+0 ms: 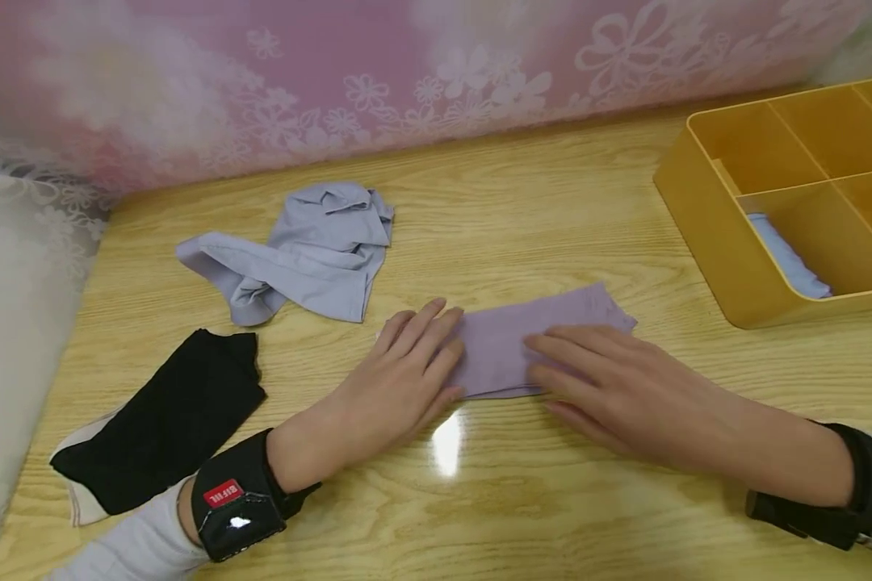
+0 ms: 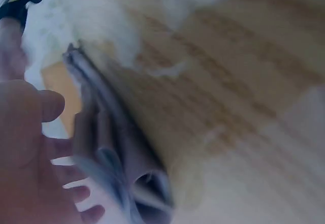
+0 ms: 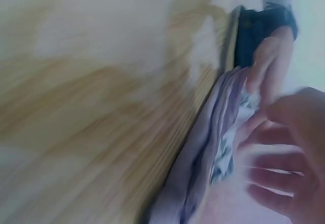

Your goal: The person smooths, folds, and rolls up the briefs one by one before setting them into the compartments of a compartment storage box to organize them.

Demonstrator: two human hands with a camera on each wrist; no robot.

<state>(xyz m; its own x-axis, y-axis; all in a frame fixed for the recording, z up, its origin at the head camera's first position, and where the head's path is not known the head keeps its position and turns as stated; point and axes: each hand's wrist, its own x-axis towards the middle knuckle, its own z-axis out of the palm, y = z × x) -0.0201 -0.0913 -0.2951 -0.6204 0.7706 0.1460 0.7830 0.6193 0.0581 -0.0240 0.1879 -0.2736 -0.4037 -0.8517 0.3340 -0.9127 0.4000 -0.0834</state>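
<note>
A lavender cloth (image 1: 497,347), folded into a flat layered strip, lies on the table between the two hands. At its left end rests my left hand (image 1: 400,379), fingers extended over the edge. The right hand (image 1: 625,391) is over the right part of the strip with its fingers nearly straight, slightly blurred. In the left wrist view the strip's stacked folds (image 2: 111,148) show end-on beside the fingers. From the right wrist, the cloth's long edge (image 3: 198,148) runs beneath the blurred right hand (image 3: 294,153). Whether the right fingertips press the cloth is hard to tell.
A crumpled grey-blue garment (image 1: 327,250) lies behind the left hand. Further left is a black folded cloth (image 1: 174,420) with a beige edge. At the right stands a yellow divided box (image 1: 705,234), with a light blue rolled cloth (image 1: 788,258) in one compartment. A pink floral curtain (image 1: 334,73) hangs behind the table.
</note>
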